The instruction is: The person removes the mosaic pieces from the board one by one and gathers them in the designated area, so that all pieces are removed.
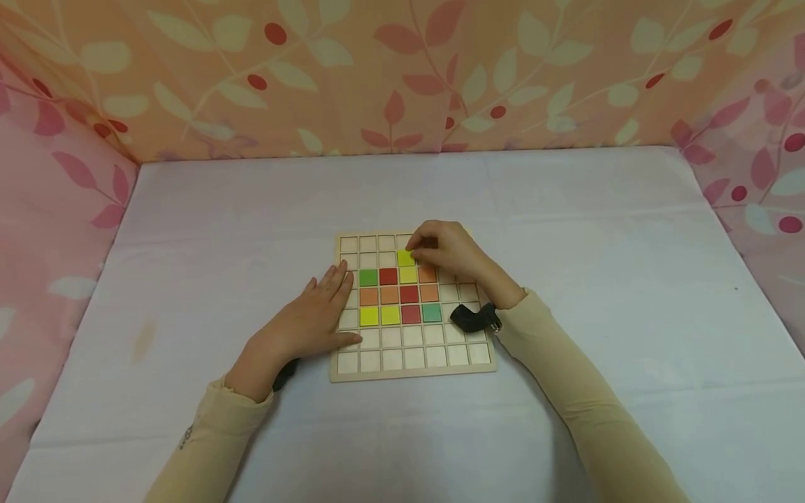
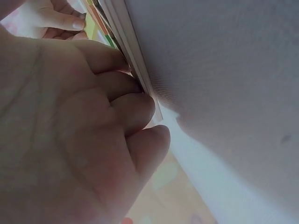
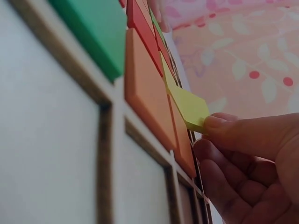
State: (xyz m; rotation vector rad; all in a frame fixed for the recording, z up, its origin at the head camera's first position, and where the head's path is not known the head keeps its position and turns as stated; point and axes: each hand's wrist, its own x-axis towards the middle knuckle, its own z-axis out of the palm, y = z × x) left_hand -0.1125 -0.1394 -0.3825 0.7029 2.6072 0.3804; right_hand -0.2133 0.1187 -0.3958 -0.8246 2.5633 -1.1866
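A wooden grid board point(image 1: 411, 358) lies flat on the table. My right hand point(image 1: 453, 248) pinches a yellow square tile point(image 3: 189, 106) between thumb and fingertips, tilted over a cell near the board's far side. Just below it, rows of tiles fill the middle cells: a green tile point(image 1: 368, 278), a red tile point(image 1: 388, 276), a yellow one point(image 1: 408, 274) and several orange ones point(image 1: 390, 295). The lowest row ends in a teal tile point(image 1: 431, 312). With fingers spread, my left hand point(image 1: 308, 318) rests on the board's left edge and holds no tile.
A white cloth point(image 1: 189, 230) covers the table around the board. Patterned curtains point(image 1: 402, 77) stand along the back and both sides. Each wrist wears a black strap, with the right one point(image 1: 472, 318) hanging over the board's right-hand cells.
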